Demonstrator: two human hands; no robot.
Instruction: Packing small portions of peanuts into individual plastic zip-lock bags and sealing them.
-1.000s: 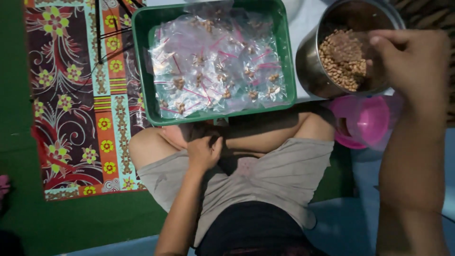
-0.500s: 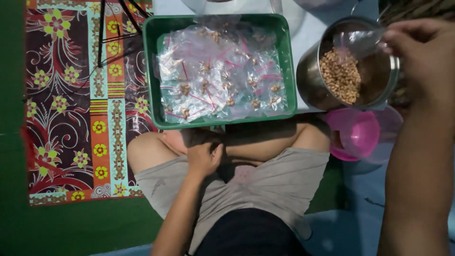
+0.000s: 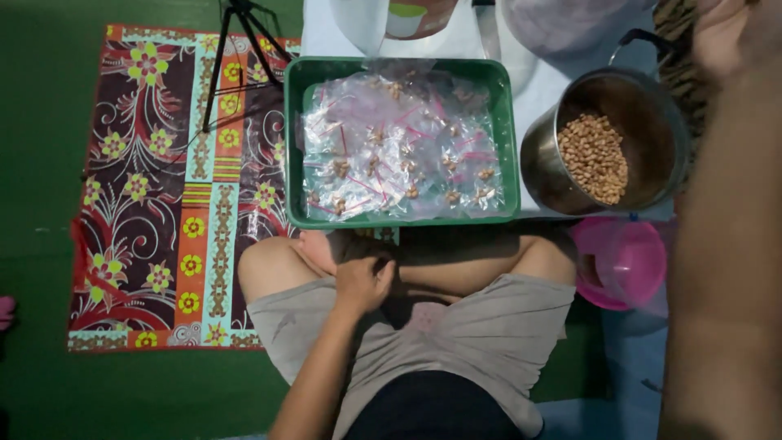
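My left hand (image 3: pixel 364 281) rests on my crossed legs just below the green tray (image 3: pixel 295 147), its fingers curled in with nothing visible in them. Several small clear bags with nuts (image 3: pixel 399 155) fill that tray. To its right stands a metal pot (image 3: pixel 538 163) holding brown peanuts (image 3: pixel 593 159). My right hand (image 3: pixel 733 33) is raised close to the camera above the pot's far right rim, partly cut off by the frame edge. Its forearm fills the right side. Whether it holds anything is hidden.
A pink plastic bowl (image 3: pixel 623 261) sits below the pot by my right knee. A patterned floral mat (image 3: pixel 163 187) lies to the left on the green floor, with black tripod legs (image 3: pixel 236 49) on it. A white container (image 3: pixel 358 20) and a big clear bag (image 3: pixel 570 20) stand behind the tray.
My right hand has lifted from over the pot's rim up and to the right, nearer the camera. The left hand has stayed on my lap.
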